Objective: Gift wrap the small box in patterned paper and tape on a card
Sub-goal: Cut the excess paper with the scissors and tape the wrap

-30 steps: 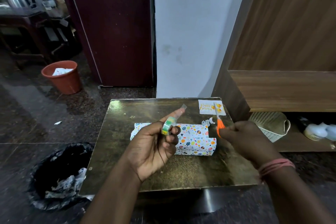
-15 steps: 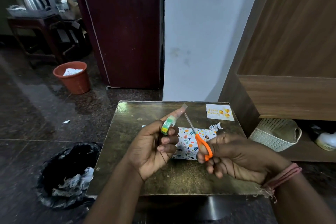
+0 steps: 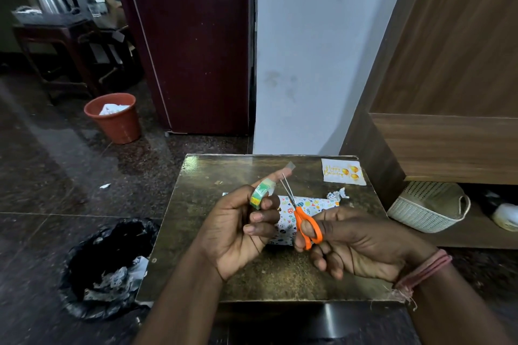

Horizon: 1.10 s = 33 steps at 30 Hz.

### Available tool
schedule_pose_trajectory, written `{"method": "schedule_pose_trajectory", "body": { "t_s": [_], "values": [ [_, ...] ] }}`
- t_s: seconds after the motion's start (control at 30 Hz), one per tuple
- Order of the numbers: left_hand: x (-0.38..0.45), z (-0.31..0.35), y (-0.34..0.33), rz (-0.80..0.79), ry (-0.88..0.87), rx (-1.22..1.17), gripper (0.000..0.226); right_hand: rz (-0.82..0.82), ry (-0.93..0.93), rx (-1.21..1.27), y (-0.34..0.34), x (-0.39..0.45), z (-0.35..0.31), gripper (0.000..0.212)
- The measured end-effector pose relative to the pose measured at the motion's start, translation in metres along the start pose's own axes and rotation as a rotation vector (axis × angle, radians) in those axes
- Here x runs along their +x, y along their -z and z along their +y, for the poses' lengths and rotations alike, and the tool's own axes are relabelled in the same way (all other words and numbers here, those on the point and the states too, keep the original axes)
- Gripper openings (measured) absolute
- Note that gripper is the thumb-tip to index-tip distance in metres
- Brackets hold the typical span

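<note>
The wrapped box (image 3: pixel 304 211), covered in white paper with coloured patterns, lies on the middle of the tabletop (image 3: pixel 213 176), partly hidden behind both hands. The birthday card (image 3: pixel 343 172) lies flat at the far right corner, apart from the box. A crumpled paper scrap (image 3: pixel 337 194) sits just beside the box's right end. Left hand (image 3: pixel 241 230): grip curled round a small tape roll (image 3: pixel 261 194), with a strip of tape (image 3: pixel 286 171) drawn out along the raised forefinger. Right hand (image 3: pixel 356 244): grip closed through the orange handles of the scissors (image 3: pixel 301 217), blades slightly parted at the strip. On the floor: a black-lined bin (image 3: pixel 109 269) at left, a terracotta bucket (image 3: pixel 113 117) beyond, a woven basket (image 3: pixel 429 209) at right.
</note>
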<state>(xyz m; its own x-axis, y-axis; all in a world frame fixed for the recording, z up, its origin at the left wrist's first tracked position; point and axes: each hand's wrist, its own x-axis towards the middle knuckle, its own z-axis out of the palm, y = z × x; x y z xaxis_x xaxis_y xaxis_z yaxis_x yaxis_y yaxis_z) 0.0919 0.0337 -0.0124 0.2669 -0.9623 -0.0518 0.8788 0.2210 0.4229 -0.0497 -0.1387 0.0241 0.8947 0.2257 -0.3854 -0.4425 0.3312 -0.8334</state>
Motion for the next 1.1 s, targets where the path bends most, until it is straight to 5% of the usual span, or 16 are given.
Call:
{"method": "schedule_pose_trajectory", "body": {
  "t_s": [0.8, 0.93, 1.1],
  "values": [
    [-0.001, -0.001, -0.001, -0.016, 0.006, 0.094, 0.072, 0.044, 0.137, -0.051, 0.02, -0.023, -0.01, 0.035],
    [-0.002, -0.004, -0.008, 0.022, -0.081, 0.289, 0.06, 0.451, 0.146, -0.096, 0.041, -0.034, -0.01, 0.045],
    [0.0, -0.014, -0.019, 0.083, -0.208, 0.622, 0.057, 1.011, -0.305, -1.063, 0.052, -0.027, 0.0, 0.038]
  ]
}}
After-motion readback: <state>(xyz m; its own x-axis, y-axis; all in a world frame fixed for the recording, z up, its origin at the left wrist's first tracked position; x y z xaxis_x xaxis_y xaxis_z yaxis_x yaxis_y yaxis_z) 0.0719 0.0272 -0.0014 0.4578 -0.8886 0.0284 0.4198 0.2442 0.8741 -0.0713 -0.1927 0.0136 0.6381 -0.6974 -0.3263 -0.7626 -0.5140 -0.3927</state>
